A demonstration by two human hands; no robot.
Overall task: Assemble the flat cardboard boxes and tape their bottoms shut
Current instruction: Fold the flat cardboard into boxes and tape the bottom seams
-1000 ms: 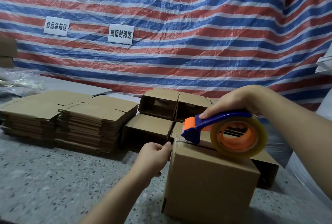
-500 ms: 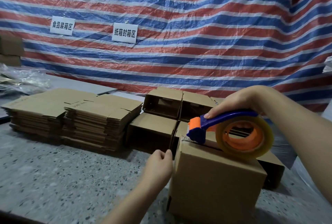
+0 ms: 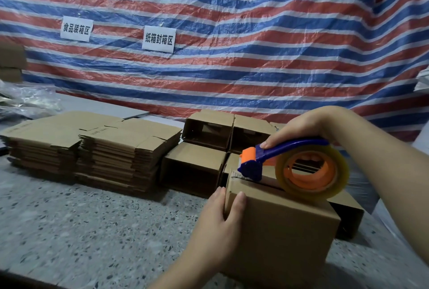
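Brown corrugated cardboard is filling the speckled worktop (image 3: 81,226) as a person is sealing an assembled box (image 3: 285,226) standing at front right. The right hand (image 3: 299,126) is curling around the blue handle of a tape dispenser (image 3: 274,161), its forefinger lying along the handle, and is holding the orange-and-blue head against the box's top at the far left edge, where the flaps are meeting. A roll of clear tape (image 3: 312,172) on the dispenser is resting on the box top. The left hand (image 3: 220,223) is gripping the box's near left corner, thumb on the front face and fingers wrapped around the side. Half a second earlier that hand was loosely closed just beside the box, not clasping it; the dispenser is sitting at much the same spot on the seam. Behind the box, several assembled boxes (image 3: 197,163) are lying on their sides with their open ends facing the camera. To the left, 2 stacks of flat boxes (image 3: 97,147) are sitting side by side. A red, white and blue striped tarpaulin (image 3: 255,45) carrying 2 white signs (image 3: 158,39) is hanging behind.
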